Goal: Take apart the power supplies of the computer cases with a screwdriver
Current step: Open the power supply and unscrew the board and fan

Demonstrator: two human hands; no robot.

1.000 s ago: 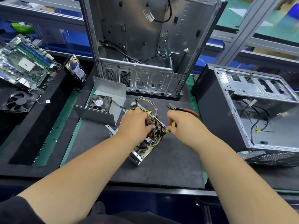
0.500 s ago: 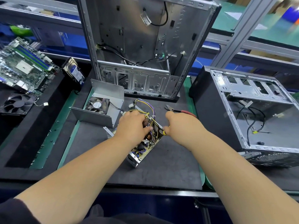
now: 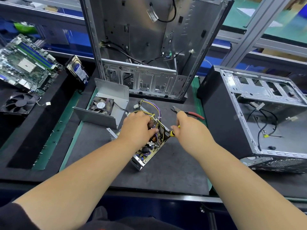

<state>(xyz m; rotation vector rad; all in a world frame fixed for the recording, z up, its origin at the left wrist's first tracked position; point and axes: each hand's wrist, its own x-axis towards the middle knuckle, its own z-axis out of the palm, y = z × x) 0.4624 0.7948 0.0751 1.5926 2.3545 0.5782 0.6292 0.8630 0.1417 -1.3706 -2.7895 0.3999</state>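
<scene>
An opened power supply point(image 3: 146, 152) lies on the dark mat, its circuit board and yellow and purple wires exposed. My left hand point(image 3: 137, 126) grips its upper part, fingers curled over the wires and vented wall. My right hand point(image 3: 187, 128) holds a yellow-and-black screwdriver point(image 3: 172, 132) whose tip meets the power supply's right side wall. The removed metal cover with its fan point(image 3: 103, 106) sits to the upper left.
Red-handled cutters point(image 3: 189, 112) lie behind my right hand. An upright empty case point(image 3: 149, 47) stands at the back and another case point(image 3: 259, 117) lies at right. A motherboard point(image 3: 25, 63), hard drive point(image 3: 78, 70) and loose fan point(image 3: 18, 103) rest at left.
Both hands stay on the power supply and screwdriver with only slight shifts; the view has moved a little.
</scene>
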